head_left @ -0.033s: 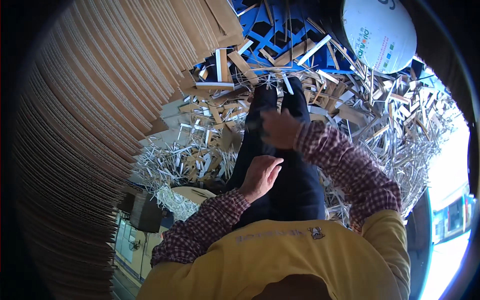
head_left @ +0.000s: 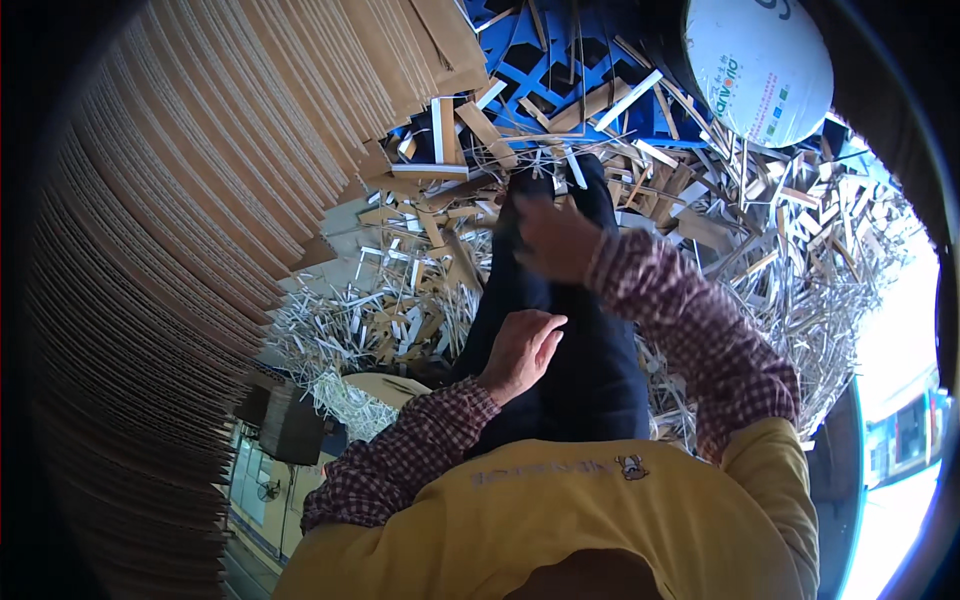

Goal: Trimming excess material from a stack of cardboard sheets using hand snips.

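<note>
My left hand [head_left: 522, 350] hovers over my dark trousers [head_left: 590, 380], its fingers loosely bent and the thumb apart, with nothing seen in it. Farther out, my right hand [head_left: 560, 240] is smeared by motion above my lower legs. Its fingers are too blurred to read, and whether anything is in them does not show. Just left of that hand is a blurred brown cardboard piece [head_left: 462, 262], apart from the fingers as far as I can see. Checked sleeves cover both forearms.
A tall stack of corrugated cardboard sheets [head_left: 230, 130] fills the left side. Cardboard strips and shredded scraps [head_left: 800, 260] lie thickly around my feet. Beyond them are a blue plastic pallet [head_left: 550, 75] and, at the far right, a white round-ended object [head_left: 765, 70].
My right hand has moved slightly away from me and to the left. The brown cardboard piece beside my legs has shifted a little. My left hand has stayed in place.
</note>
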Tool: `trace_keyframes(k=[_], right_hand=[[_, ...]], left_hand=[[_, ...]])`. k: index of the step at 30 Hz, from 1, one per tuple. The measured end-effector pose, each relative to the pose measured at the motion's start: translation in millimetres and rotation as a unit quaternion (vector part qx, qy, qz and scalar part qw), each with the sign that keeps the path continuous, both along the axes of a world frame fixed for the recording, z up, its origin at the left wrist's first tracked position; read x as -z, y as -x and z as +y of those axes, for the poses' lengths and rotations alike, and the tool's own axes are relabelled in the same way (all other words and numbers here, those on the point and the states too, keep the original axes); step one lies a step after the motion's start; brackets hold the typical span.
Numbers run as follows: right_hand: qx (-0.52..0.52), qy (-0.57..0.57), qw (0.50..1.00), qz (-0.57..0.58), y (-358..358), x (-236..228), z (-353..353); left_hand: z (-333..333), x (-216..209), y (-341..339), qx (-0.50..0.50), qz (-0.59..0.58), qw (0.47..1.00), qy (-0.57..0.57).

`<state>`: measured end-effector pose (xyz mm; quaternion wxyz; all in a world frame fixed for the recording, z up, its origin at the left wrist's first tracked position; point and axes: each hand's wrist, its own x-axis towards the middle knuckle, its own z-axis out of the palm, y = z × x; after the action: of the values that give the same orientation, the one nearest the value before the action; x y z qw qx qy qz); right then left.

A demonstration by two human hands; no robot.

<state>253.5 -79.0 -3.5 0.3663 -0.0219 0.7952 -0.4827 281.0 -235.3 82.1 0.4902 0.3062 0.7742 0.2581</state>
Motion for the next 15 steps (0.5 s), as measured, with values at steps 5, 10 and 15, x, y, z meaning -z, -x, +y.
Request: trace_keyframes(k=[5,10,15], right_hand=[[0.091,0.010,0.992,0.090,76.5,9.8,-39.4],[0.099,0.075,0.989,0.074,77.7,-19.0,-41.5],[0.263,0.044,0.955,0.130,11.0,-28.9,17.4]], left_hand=[[3.1,9.4,-4.2,0.012,-0.017,1.000,-0.017],[-1.3,4.8,-2.6,0.010,-0.039,0.999,0.021],[-7.3,-2.6,10.7,-0.032,0.015,0.999,-0.018]])
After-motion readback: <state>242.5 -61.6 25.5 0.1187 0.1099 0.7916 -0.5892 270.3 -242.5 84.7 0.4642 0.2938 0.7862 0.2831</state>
